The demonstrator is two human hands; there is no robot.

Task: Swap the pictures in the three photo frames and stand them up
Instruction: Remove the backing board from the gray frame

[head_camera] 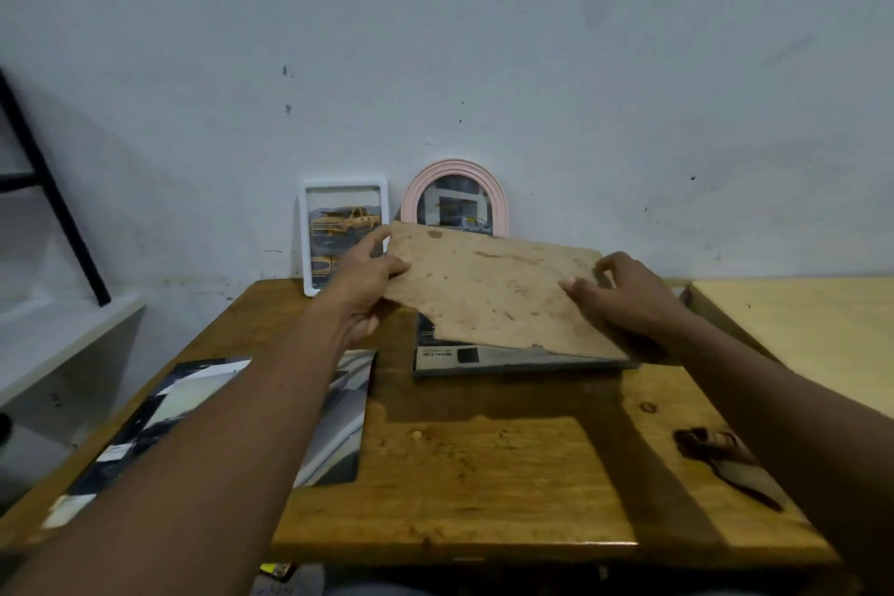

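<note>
Two bare forearms [208, 460] reached over the desk [484, 474]. The left hand [363, 286] and right hand [624, 295] gripped opposite edges of a brown backing board [498, 290], tilted above a dark frame [508, 361] lying flat. A loose print [338, 421] lay left. A white frame [344, 183] and a pink arched frame [454, 168] stood against the wall.

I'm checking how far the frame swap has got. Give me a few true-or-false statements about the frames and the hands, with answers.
1. The left hand and right hand both grip the brown backing board. True.
2. The white frame lies flat. False: it stands upright at the wall.
3. The pink arched frame stands at the wall. True.
4. The dark frame is standing too. False: it lies flat on the table, under the board.
5. A loose print lies on the table under the left forearm. True.
</note>
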